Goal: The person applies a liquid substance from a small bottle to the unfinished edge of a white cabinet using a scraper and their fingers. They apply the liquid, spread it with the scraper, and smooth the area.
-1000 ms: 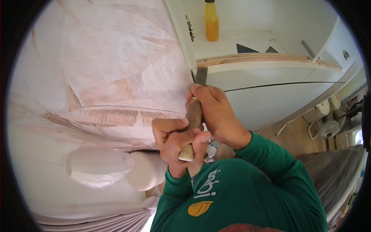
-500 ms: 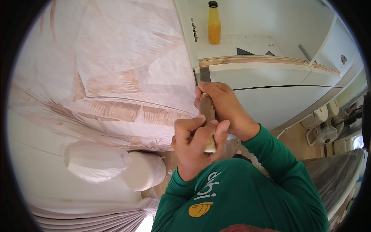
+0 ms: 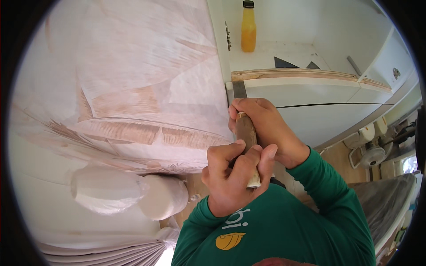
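Chisel [image 3: 245, 135], with a brown wooden handle and a flat dark blade, is held near the centre of the view, its blade tip set against the white cabinet edge [image 3: 228, 86] at about 12 o'clock from the hands. Items are listed from largest to smallest.

White-washed panel [image 3: 133, 80]: fills the field from 9 to 12 o'clock; bare brownish wood is exposed in streaks and patches, so the surface is judged only partly worked.

White cabinet fronts [image 3: 310, 95]: lie at 2 o'clock, topped by a strip of raw wood [image 3: 293, 73]; the strip is unpainted along its visible length. How much of the cut at the blade is finished cannot be told.

Covered rounded objects [image 3: 128, 195]: seen at 8 o'clock, wrapped in white sheeting.

Right hand [image 3: 262, 128]: closed around the upper handle, just below the blade.

Left hand [image 3: 235, 173]: closed in a fist around the lower end of the handle, fingers fully curled. Both forearms are in green sleeves; a yellow emblem and pale lettering are printed on one sleeve at 6 o'clock.

Small fan [image 3: 372, 155]: stands on the floor at 3 o'clock.

Bottle [image 3: 248, 26]: a slim bottle of orange liquid with a dark cap, standing on the white shelf at 12 o'clock; no label is discernible
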The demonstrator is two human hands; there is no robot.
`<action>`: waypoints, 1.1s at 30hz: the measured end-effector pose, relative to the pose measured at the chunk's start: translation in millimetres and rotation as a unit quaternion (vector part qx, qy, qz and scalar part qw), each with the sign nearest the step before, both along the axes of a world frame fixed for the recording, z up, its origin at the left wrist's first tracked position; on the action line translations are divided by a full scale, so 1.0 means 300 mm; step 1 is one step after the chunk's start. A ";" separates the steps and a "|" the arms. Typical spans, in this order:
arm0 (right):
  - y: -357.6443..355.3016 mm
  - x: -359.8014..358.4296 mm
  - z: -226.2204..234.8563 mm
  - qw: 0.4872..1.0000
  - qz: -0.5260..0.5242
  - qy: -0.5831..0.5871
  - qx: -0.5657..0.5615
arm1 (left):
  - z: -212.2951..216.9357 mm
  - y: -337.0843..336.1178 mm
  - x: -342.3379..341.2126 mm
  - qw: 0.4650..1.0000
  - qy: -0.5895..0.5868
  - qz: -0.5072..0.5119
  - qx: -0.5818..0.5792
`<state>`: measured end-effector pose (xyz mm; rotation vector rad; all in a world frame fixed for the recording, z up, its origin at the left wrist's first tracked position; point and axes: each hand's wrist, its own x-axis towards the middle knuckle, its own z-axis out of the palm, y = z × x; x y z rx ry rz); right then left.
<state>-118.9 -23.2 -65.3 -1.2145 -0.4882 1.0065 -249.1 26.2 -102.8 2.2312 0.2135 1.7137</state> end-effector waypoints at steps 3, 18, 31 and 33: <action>0.003 0.000 0.010 1.000 0.005 0.009 -0.002 | 0.011 -0.023 -0.009 0.999 0.031 0.002 -0.045; 0.045 -0.017 -0.036 1.000 -0.027 0.005 0.005 | -0.028 0.058 0.000 0.998 -0.029 -0.027 -0.054; 0.114 -0.090 -0.103 0.987 -0.107 -0.040 0.114 | -0.093 0.251 -0.024 0.982 -0.080 -0.163 -0.049; 0.106 -0.096 -0.100 0.985 -0.121 -0.034 0.115 | -0.098 0.235 -0.036 0.986 -0.042 -0.162 -0.007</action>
